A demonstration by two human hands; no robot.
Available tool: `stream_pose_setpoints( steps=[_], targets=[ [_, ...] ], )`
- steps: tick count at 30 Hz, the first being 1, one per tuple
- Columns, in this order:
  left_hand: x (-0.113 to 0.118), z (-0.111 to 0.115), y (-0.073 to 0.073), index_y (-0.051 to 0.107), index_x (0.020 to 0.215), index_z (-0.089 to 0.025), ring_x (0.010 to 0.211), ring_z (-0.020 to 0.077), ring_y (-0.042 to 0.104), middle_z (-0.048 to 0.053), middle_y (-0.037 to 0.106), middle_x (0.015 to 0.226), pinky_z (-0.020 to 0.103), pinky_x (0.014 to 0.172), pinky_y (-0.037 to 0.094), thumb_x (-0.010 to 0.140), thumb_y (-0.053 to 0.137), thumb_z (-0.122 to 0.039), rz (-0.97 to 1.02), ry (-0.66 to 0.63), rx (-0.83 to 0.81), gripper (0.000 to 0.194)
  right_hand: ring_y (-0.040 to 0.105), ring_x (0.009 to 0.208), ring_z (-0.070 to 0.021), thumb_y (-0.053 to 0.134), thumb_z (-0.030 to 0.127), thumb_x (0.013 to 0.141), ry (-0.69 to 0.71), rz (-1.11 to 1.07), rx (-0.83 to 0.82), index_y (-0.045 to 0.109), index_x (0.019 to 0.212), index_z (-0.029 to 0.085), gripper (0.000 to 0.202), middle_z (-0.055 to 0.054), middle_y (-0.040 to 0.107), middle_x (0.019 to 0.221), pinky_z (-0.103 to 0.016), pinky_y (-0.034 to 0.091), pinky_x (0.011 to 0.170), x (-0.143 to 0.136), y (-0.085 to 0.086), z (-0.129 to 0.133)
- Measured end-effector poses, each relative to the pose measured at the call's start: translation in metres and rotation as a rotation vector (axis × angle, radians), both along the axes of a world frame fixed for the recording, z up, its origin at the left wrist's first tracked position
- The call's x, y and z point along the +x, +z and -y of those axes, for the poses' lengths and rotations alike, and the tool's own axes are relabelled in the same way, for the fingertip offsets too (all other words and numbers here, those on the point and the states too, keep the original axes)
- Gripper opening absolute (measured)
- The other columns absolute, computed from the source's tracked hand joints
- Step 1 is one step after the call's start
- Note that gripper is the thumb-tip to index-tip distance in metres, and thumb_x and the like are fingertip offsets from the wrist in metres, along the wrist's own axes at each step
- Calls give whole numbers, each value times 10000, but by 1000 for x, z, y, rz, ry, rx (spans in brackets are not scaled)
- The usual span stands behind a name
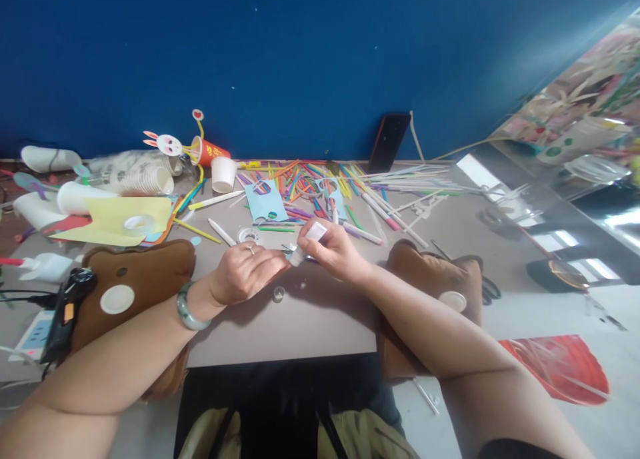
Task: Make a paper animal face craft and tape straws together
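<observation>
My left hand, with a ring and a bangle at the wrist, is closed, its fingers pressed together and pointing right. Something small and pale shows at their tips, but I cannot make it out. My right hand is wrapped round a small translucent bottle with a white label, tilted down towards the left fingertips. On the table below them lies a small clear round piece. Just behind the hands are a tape roll and a white marker.
Coloured sticks and cut light-blue cards lie along the blue wall. A phone leans there. Paper cups and yellow paper are left. Brown cushions flank my arms; a glue gun lies far left.
</observation>
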State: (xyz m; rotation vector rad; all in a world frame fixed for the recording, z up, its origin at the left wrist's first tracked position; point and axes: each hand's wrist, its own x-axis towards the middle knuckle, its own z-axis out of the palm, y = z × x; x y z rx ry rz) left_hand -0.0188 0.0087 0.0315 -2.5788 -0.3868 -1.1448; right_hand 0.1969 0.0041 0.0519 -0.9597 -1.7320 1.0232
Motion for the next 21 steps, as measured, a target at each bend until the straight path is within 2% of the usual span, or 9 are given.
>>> stream_pose_setpoints(
  steps=[6, 11, 14, 18, 21],
  targets=[
    [3, 3, 6, 610, 983, -125, 678, 161, 691, 62, 752, 851, 299, 607, 472, 901, 587, -147, -14, -10, 95, 88, 466, 579, -92, 597, 272, 820, 3, 14, 18, 547, 731, 173, 141, 19, 546, 639, -224, 382, 559, 0, 2, 2],
    [0, 1, 9, 617, 998, -112, 706, 167, 693, 87, 756, 884, 303, 643, 490, 901, 595, -158, -17, -4, 99, 109, 461, 568, -91, 590, 225, 783, -11, 15, 31, 538, 697, 179, 111, 23, 541, 625, -226, 375, 550, 1, 3, 4],
    [-2, 1, 11, 629, 987, -100, 707, 167, 684, 95, 751, 883, 307, 658, 485, 877, 630, -146, -16, -10, 98, 119, 438, 550, -88, 591, 235, 782, -49, -69, 19, 542, 678, 183, 126, 30, 522, 610, -228, 367, 540, 1, -2, 1],
    [-2, 3, 11, 642, 1002, -119, 675, 145, 656, 84, 749, 900, 296, 640, 463, 871, 634, -140, -19, -28, 132, 132, 372, 487, -81, 568, 284, 827, -137, -294, -64, 530, 689, 198, 166, 52, 460, 578, -219, 318, 473, 2, -12, -6],
    [-1, 4, 11, 640, 986, -113, 651, 145, 652, 91, 748, 895, 296, 619, 463, 867, 632, -143, -20, -35, 158, 123, 379, 498, -84, 609, 335, 843, -121, -285, -39, 545, 707, 195, 205, 45, 478, 591, -219, 324, 475, 2, -11, -4]
  ],
)
